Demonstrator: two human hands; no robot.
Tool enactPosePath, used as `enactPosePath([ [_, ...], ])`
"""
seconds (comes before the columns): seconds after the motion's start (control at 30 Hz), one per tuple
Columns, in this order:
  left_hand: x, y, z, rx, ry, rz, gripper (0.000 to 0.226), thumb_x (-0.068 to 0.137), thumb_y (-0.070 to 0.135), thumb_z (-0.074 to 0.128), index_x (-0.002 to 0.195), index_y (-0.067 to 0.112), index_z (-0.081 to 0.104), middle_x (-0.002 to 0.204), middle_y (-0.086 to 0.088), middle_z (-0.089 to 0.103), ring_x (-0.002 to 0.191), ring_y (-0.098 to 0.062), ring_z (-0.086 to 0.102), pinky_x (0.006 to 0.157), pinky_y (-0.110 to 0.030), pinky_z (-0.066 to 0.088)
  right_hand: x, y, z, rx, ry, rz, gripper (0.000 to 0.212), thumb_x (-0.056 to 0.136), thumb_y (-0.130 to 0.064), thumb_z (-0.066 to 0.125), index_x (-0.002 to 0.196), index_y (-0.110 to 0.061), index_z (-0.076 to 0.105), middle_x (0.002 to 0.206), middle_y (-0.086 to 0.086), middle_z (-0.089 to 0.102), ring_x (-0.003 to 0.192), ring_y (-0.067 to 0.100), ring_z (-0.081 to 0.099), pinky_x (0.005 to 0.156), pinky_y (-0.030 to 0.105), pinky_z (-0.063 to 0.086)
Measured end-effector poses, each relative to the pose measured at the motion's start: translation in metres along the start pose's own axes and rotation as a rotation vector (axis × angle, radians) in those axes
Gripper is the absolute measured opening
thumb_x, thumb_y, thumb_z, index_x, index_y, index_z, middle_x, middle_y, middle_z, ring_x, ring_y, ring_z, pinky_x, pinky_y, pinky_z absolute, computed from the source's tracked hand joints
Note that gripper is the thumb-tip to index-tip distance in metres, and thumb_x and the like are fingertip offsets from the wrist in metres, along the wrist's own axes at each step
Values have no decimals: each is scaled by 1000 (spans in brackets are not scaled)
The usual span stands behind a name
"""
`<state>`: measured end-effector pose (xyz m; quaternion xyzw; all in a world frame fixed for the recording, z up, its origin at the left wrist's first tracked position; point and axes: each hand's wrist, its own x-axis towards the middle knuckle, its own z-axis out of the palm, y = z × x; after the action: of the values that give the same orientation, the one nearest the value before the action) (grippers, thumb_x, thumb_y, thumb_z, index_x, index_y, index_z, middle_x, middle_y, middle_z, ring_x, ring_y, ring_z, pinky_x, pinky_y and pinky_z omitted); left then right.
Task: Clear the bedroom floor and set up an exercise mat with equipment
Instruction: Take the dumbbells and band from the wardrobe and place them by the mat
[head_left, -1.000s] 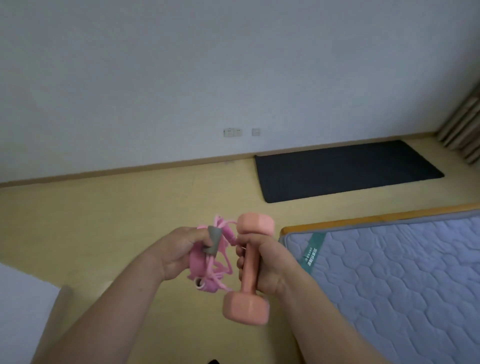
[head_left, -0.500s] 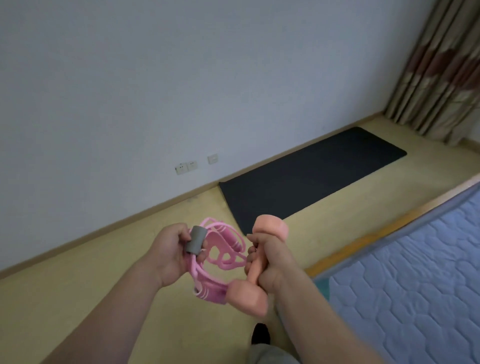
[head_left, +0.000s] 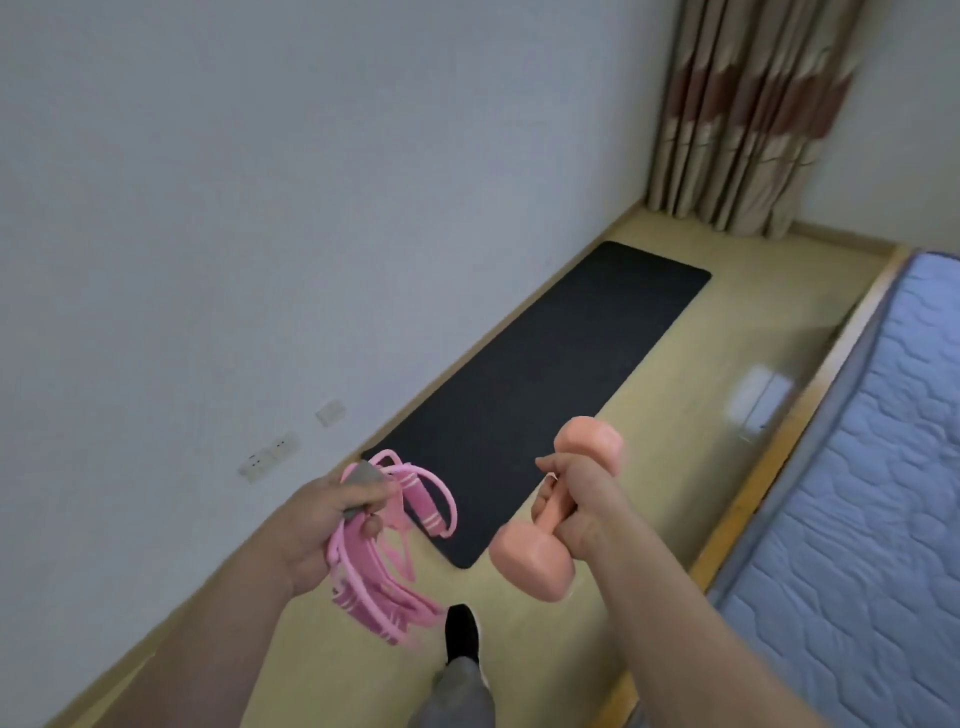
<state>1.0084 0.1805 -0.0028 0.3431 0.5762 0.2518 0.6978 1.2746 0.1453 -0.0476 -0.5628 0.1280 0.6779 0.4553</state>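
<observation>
1. left hand (head_left: 322, 525): i read the fingers (head_left: 371, 526) as curled and grasping a bundle of pink resistance bands (head_left: 387, 592). the thumb lies across a grey handle (head_left: 363, 474) at the top of the bundle. loops of band stand out beyond the fingertips on the far side, and the ribbed pink ends hang below the palm, clear of the floor (head_left: 691, 395).

2. right hand (head_left: 584, 501): the fingers (head_left: 544, 503) are clenched round the grip of a salmon-pink dumbbell (head_left: 530, 564). the grip runs through the fist on a tilt. one head projects above the knuckles on the far side; the other head projects below the heel of the hand, toward me. nothing else touches the dumbbell.

3. the two hands are apart, with a gap between the band loops and the lower dumbbell head.

4. exercise mat (head_left: 545, 384): black, unrolled flat on the floor, beyond both sets of fingertips. its near corner shows in the gap between the hands, and its long edge runs close along the wall (head_left: 260, 208). i see nothing lying on it.

5. surroundings: white sockets (head_left: 270, 457) are on the wall just beyond the left fingertips. a quilted blue mattress (head_left: 857, 493) in a wooden bed frame (head_left: 779, 447) lies outboard of the right hand. a patterned curtain (head_left: 748, 114) hangs past the far end of the mat. a black shoe (head_left: 461, 631) stands on the floor below and between the hands, near the hanging band ends.
</observation>
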Motion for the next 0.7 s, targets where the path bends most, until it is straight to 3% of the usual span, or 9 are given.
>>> enactPosePath([
  [0.13, 108, 55, 19, 148, -159, -51, 9, 81, 4, 71, 79, 2, 63, 62, -9, 53, 48, -18, 52, 46, -27, 49, 49, -53, 24, 174, 97, -72, 10, 84, 4, 60, 87, -5, 60, 54, 6, 51, 50, 19, 46, 54, 30, 43],
  [0.23, 181, 93, 40, 252, -175, -110, 18, 84, 7, 69, 66, 7, 68, 65, -10, 58, 52, -18, 56, 49, -30, 49, 67, -91, 39, 315, 184, -107, 8, 87, 2, 58, 88, -6, 59, 55, 7, 52, 50, 19, 47, 54, 30, 44],
  [0.3, 222, 115, 57, 308, -242, -107, 8, 83, 13, 71, 79, 6, 71, 71, -10, 59, 58, -19, 56, 58, -32, 50, 75, -113, 41, 369, 194, -132, 7, 88, 1, 58, 90, -5, 60, 55, 8, 53, 50, 20, 47, 55, 30, 43],
  [0.43, 287, 154, 102, 391, -325, -63, 22, 85, 21, 72, 98, 3, 71, 76, -8, 62, 66, -20, 58, 68, -34, 53, 86, -151, 39, 438, 284, -179, 9, 89, -1, 59, 96, -4, 62, 58, 9, 55, 53, 21, 50, 60, 33, 46],
  [0.63, 370, 200, 196, 386, -420, -38, 32, 87, 29, 69, 96, -2, 67, 94, -18, 73, 80, -31, 71, 78, -42, 58, 116, -226, 15, 503, 372, -239, 12, 89, -3, 64, 101, -2, 64, 64, 10, 62, 61, 22, 58, 71, 39, 52],
  [0.7, 403, 212, 237, 371, -418, -34, 27, 90, 27, 68, 99, 1, 67, 87, -16, 72, 73, -28, 70, 70, -40, 58, 137, -271, 1, 518, 371, -244, 8, 90, -4, 63, 98, -3, 65, 64, 9, 62, 60, 22, 58, 71, 39, 52],
])
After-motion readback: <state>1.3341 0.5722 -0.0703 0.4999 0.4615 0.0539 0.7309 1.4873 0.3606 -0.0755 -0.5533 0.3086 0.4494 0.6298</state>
